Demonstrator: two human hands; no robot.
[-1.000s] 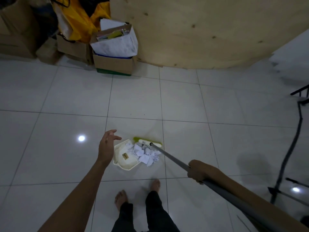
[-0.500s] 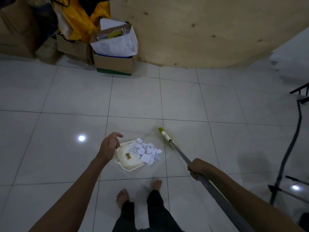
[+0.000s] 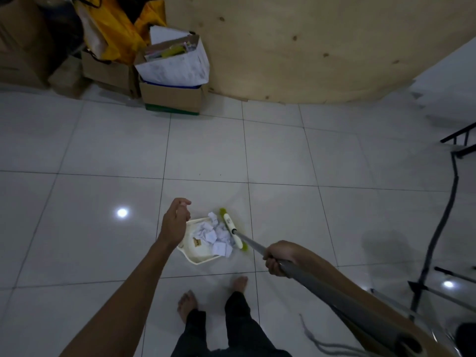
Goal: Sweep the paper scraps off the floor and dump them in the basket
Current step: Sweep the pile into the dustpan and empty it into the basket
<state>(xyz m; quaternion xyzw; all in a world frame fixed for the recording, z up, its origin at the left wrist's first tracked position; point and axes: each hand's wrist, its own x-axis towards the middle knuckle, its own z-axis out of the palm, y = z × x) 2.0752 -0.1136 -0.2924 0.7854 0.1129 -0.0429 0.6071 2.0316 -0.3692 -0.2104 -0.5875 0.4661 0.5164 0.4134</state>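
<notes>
A cream dustpan lies on the white tiled floor just ahead of my bare feet. A heap of white paper scraps sits in its right half and spills over its open edge. The broom's white and green head rests against the right side of the heap. My right hand grips the broom's grey handle, which runs back to the lower right. My left hand hovers over the pan's left rim with loosely curled fingers and holds nothing that I can see. No basket is recognisable in view.
A cardboard box stuffed with papers stands at the back by a curved plywood wall, with more boxes and a yellow bag to its left. A black stand with a cable occupies the right side.
The broom head swung out to the far right, then came back against the scraps and pushed them further into the dustpan. My left hand's fingers curled slightly.
</notes>
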